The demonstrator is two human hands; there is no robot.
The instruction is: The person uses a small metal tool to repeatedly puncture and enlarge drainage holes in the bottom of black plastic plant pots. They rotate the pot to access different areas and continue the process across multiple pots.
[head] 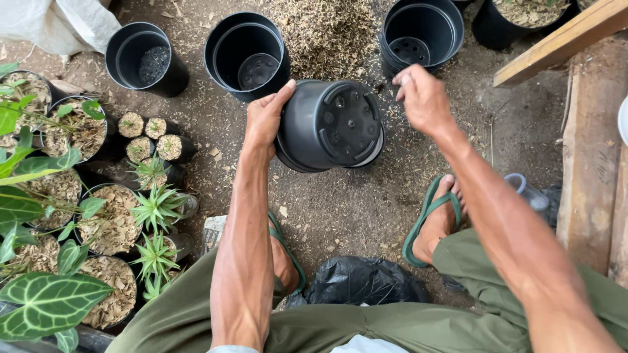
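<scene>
Left hand (pixel 265 121): clasped on tipped black pot (pixel 330 124)
Right hand (pixel 424 99): loosely curled, nothing held — just beside pot
Around: three empty black pots (pixel 245 55) beyond, husk pile (pixel 327 33), potted plants (pixel 98 222) at left

Head-mounted view, steeply downward, close.

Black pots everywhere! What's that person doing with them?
A person sits low on the dirt ground. Their left hand grips a stack of black plastic pots tipped on its side, bottom holes facing up at the camera. The right hand hovers just beside it, holding nothing. Three empty black pots stand ahead, and potted plants crowd the left side.
</scene>
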